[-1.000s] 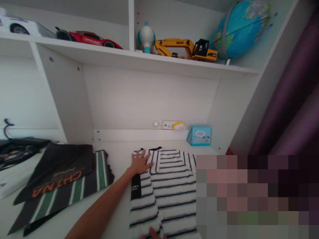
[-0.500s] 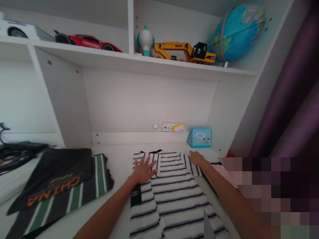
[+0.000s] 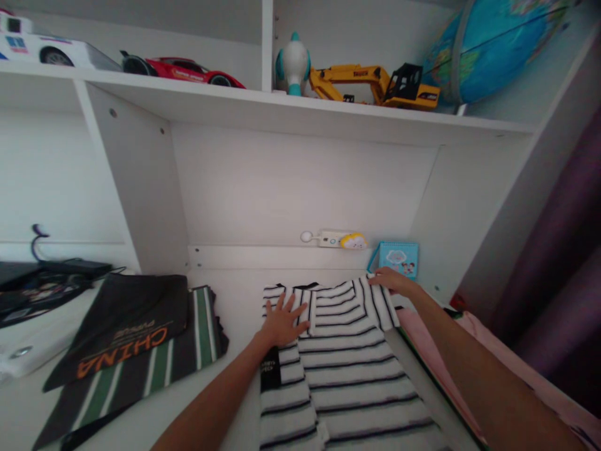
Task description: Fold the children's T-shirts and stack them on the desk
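A white shirt with black stripes (image 3: 352, 369) lies on the white desk, partly folded over on its left side. My left hand (image 3: 283, 322) rests flat on the folded part, its fingers spread, just above a black patch with small lettering. At the shirt's upper right, my right hand (image 3: 392, 280) pinches the edge of the sleeve and holds it a little off the desk. The lower end of the shirt runs out of view.
Dark garments with green stripes and orange lettering (image 3: 126, 341) lie folded on the left. A small blue calendar (image 3: 399, 258) stands behind my right hand. Pink cloth (image 3: 422, 341) lies on the right. Overhead, a shelf (image 3: 305, 109) holds toy vehicles and a globe (image 3: 498, 50).
My right hand has taken hold of the sleeve and lifted that corner up and outward. My left hand stays pressed on the shirt. The camera view has shifted.
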Available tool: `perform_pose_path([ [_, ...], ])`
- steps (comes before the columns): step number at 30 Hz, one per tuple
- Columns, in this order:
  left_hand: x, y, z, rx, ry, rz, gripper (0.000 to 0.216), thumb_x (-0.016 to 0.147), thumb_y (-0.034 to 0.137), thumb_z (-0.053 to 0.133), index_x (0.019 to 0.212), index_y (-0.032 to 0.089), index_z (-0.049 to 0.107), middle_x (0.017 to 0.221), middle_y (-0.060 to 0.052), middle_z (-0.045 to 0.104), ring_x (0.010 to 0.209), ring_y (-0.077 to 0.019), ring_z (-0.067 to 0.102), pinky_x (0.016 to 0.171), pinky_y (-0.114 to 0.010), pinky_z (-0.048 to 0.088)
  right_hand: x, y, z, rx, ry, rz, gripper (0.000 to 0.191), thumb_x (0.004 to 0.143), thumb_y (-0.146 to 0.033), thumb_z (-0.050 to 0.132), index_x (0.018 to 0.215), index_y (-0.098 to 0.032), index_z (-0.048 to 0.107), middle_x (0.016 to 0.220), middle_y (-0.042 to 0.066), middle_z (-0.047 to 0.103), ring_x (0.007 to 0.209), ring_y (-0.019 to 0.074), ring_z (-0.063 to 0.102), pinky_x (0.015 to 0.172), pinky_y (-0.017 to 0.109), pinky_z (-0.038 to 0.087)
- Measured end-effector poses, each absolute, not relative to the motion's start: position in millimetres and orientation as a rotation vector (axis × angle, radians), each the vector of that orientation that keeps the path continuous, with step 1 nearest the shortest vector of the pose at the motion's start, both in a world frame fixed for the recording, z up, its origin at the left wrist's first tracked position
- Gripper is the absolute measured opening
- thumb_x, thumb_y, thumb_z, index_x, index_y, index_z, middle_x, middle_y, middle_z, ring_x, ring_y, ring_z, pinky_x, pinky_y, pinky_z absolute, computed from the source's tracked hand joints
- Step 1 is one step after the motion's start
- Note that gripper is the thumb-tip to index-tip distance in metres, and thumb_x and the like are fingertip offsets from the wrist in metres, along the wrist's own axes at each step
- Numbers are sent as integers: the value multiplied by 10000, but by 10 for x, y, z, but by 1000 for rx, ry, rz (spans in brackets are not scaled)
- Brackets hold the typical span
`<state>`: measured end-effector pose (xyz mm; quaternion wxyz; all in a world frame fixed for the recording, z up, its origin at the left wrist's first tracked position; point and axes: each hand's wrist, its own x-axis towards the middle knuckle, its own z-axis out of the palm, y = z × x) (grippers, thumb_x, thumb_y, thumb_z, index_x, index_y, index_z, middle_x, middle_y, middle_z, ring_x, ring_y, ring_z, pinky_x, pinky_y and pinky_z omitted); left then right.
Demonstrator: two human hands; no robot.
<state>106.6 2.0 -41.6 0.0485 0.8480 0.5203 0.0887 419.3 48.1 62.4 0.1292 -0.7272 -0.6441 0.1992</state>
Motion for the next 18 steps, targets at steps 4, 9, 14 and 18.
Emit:
perform_pose_path([
  [4, 1072, 23, -427, 2579, 1569, 268, 616, 778, 669, 181, 1315, 376, 253, 1427, -46, 162, 1288, -351, 25, 909, -666, 23, 3658, 466, 833, -2052, -1894, 595, 215, 834, -267, 496, 969, -104, 532, 882, 47, 570, 726, 124, 558, 596, 259, 474],
  [9, 1050, 77, -439, 2549, 1581, 270, 466, 857, 508, 241, 1296, 364, 302, 1424, -26, 186, 1293, -326, 51, 925, -651, 53, 2654, 398, 703, -1940, -1970, 704, 249, 835, -341, 497, 945, -122, 542, 857, 27, 581, 692, 113, 566, 608, 275, 480],
  [14, 995, 196, -444, 2439, 1634, 336, 391, 874, 161, 234, 1179, 258, 460, 1345, -30, 367, 1288, -222, 170, 981, -549, 145, 2476, 133, 643, -1690, -2061, 807, 335, 854, -388, 416, 1050, -127, 489, 826, 31, 607, 589, 84, 575, 536, 202, 430],
  [18, 1017, 233, -419, 2318, 1668, 429, 332, 890, 266, 249, 1075, 252, 524, 1249, -25, 481, 1264, -211, 236, 988, -532, 146, 3046, -473, 675, -1615, -2105, 630, 195, 820, -311, 451, 809, -145, 552, 763, 24, 597, 652, 105, 551, 577, 204, 370],
])
